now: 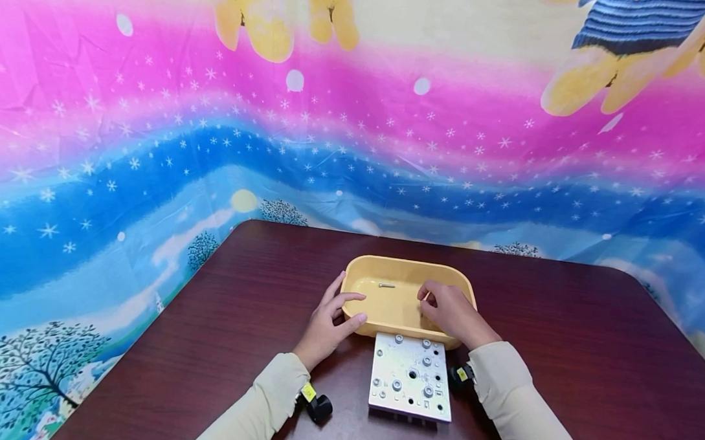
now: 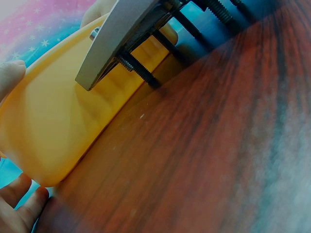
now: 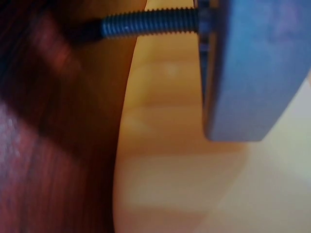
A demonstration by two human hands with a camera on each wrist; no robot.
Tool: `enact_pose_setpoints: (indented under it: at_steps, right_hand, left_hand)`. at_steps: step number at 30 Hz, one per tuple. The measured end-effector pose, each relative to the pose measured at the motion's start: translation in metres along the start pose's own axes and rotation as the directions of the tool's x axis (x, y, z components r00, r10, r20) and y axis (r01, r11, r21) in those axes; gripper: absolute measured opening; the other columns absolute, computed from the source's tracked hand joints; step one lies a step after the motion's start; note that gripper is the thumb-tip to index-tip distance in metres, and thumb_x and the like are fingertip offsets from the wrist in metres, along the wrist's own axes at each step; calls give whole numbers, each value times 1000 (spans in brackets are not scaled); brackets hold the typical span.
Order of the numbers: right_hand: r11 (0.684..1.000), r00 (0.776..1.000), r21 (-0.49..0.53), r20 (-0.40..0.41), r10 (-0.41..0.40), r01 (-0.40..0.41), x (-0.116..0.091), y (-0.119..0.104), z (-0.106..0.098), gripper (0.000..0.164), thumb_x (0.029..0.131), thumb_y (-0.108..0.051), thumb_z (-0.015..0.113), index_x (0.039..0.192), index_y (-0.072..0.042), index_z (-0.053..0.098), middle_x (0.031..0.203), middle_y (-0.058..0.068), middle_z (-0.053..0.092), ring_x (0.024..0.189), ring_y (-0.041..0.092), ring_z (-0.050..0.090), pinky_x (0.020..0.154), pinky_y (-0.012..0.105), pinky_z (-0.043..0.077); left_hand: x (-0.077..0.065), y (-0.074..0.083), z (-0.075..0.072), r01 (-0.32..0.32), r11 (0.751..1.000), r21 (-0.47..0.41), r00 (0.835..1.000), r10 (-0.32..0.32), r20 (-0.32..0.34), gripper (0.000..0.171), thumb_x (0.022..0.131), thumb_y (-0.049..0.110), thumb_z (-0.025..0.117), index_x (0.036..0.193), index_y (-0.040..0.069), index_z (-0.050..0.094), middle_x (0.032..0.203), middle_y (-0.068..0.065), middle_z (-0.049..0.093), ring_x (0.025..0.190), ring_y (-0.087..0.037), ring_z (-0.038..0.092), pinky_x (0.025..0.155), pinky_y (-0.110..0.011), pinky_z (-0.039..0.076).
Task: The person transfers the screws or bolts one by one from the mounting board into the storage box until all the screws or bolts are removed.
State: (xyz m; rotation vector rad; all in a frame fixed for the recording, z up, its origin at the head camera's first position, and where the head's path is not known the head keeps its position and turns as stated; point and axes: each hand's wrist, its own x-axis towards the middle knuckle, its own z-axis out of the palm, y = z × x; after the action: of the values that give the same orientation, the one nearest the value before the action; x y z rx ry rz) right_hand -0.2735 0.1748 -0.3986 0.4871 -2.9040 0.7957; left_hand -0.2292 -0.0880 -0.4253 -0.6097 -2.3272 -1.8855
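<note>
A yellow tray (image 1: 409, 264) stands on the table, its left end held by my left hand (image 1: 325, 326). The thumb lies at the near rim and the fingers spread over the left end. Inside the tray my right hand (image 1: 451, 311) has thumb and index together, pinching a small screw (image 1: 422, 314) mostly hidden by the fingertips. Another screw (image 1: 387, 285) lies loose on the tray floor. Nearer me sits a metal plate (image 1: 402, 364) with holes and several socket-head screws (image 1: 396, 385), overlapping the tray's near side. Their threaded ends (image 2: 141, 70) stick out below the plate.
The dark red wooden table (image 1: 587, 358) extends to both sides of the tray. A cartoon-print cloth (image 1: 379, 137) hangs behind its far edge. Black wrist cameras (image 1: 320, 408) are strapped over both sleeves, the right one close beside the plate.
</note>
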Motion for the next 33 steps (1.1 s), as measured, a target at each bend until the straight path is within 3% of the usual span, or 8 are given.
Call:
enact_pose_setpoints:
  at_steps: [10, 19, 24, 33]
  right_hand:
    - [1000, 1000, 0, 5, 7, -7, 0, 0, 0, 7, 88, -6, 61, 95, -7, 63, 65, -2, 54, 55, 13, 46, 53, 29, 40]
    - [1000, 1000, 2, 16, 15, -15, 0, 1, 0, 9, 88, -6, 61, 97, -6, 62, 66, -2, 55, 55, 14, 46, 54, 29, 41]
    - [1000, 1000, 13, 16, 16, -16, -1, 1, 0, 10, 89, -7, 60, 99, -6, 63, 66, -2, 55, 54, 13, 46, 54, 29, 41]
    - [998, 999, 53, 5, -32, 31, -2, 0, -2, 12, 91, -7, 58, 102, -5, 63, 69, -2, 59, 56, 13, 49, 55, 29, 43]
  left_hand:
    - [0, 0, 0, -13, 1000, -6, 1000, 13, 5, 32, 90, 19, 69, 121, 10, 64, 160, -10, 13, 124, -38, 51, 100, -49, 42]
    - [0, 0, 0, -13, 1000, -13, 1000, 13, 6, 32, 90, 18, 69, 121, 10, 64, 160, -10, 13, 121, -39, 53, 100, -50, 42]
    - [0, 0, 0, -4, 1000, -12, 1000, 4, 4, 31, 90, 18, 69, 120, 11, 64, 160, -4, 14, 122, -38, 53, 100, -49, 42]
    - [0, 1, 1, 3, 1000, -13, 1000, -3, 4, 31, 90, 19, 69, 121, 11, 64, 160, -6, 13, 121, -39, 54, 100, -49, 42]
